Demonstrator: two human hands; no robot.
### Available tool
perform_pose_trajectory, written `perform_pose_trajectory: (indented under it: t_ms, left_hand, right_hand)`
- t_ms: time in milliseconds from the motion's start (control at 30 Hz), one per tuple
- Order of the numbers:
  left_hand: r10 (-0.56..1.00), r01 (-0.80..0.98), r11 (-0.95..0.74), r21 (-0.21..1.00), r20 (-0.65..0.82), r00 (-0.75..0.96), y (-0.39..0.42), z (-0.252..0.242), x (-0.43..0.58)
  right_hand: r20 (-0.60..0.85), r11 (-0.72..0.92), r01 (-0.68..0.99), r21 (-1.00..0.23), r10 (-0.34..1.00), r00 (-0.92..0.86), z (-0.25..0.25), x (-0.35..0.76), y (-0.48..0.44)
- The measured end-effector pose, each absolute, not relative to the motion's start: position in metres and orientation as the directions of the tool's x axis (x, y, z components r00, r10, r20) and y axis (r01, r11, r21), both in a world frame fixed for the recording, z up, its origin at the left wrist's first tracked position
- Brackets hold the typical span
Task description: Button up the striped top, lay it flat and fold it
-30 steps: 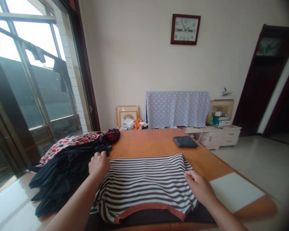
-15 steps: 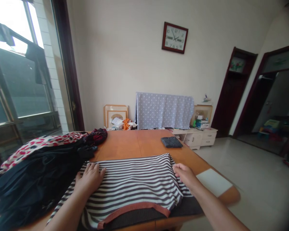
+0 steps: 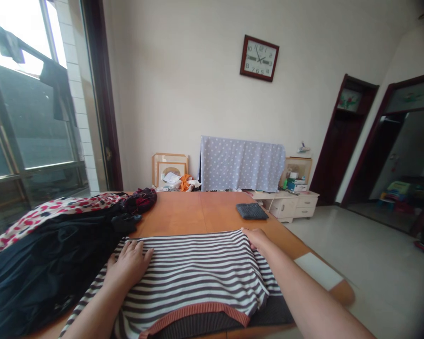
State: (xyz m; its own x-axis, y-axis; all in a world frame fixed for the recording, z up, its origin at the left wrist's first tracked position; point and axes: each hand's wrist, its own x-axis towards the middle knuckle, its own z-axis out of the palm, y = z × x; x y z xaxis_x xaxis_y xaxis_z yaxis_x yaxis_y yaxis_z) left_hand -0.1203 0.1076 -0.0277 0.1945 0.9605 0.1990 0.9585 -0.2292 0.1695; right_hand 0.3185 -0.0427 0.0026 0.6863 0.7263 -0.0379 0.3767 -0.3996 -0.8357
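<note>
Hands on a striped shirt (image 3: 194, 278)
The left hand (image 3: 129, 266) lay flat, fingers spread — the right hand (image 3: 256, 238) bent at its 1 o'clock edge, grip unclear.

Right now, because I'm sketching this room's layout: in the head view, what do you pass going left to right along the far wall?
Window → picture frames → polka-dot cloth → white cabinet → dark door

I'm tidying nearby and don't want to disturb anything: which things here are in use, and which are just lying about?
In use: striped knit top, with the left hand and right hand on it.
Lying about: black clothes pile, red-spotted garment, folded dark grey item, polka-dot cloth.
</note>
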Motion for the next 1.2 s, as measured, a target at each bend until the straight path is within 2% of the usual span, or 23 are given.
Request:
perform_pose_trajectory:
  t_ms: [300,467,700,967,1033,1100,1133,1200]
  left_hand:
    - [0.966,0.95,-0.223,0.218,0.182,0.185,0.102,-0.021,-0.118]
    - [0.967,0.954,-0.218,0.205,0.176,0.183,0.101,-0.021,-0.119]
    - [0.965,0.957,-0.221,0.191,0.182,0.187,0.104,-0.025,-0.12]
    - [0.958,0.954,-0.236,0.187,0.209,0.196,0.105,-0.03,-0.121]
    - [0.958,0.951,-0.242,0.191,0.204,0.202,0.103,-0.027,-0.12]
    - [0.96,0.951,-0.24,0.195,0.195,0.202,0.101,-0.025,-0.119]
    - [0.961,0.951,-0.238,0.196,0.191,0.201,0.1,-0.024,-0.119]
    - [0.961,0.952,-0.239,0.194,0.187,0.203,0.099,-0.022,-0.118]
  right_hand:
    - [0.025,-0.5,0.567,-0.655,0.735,0.677,-0.005,0.314,-0.027]
    - [0.065,-0.526,0.639,-0.561,0.741,0.668,-0.002,0.315,-0.03]
    - [0.069,-0.584,0.675,-0.452,0.731,0.679,-0.002,0.319,-0.04]
    - [0.091,-0.634,0.674,-0.38,0.699,0.709,0.005,0.314,-0.042]
    - [0.206,-0.596,0.727,-0.341,0.707,0.677,0.008,0.308,-0.044]
    - [0.331,-0.504,0.822,-0.266,0.753,0.569,0.008,0.3,-0.046]
    - [0.351,-0.451,0.865,-0.221,0.791,0.502,0.006,0.296,-0.047]
    - [0.269,-0.378,0.912,-0.158,0.873,0.408,0.0,0.293,-0.048]
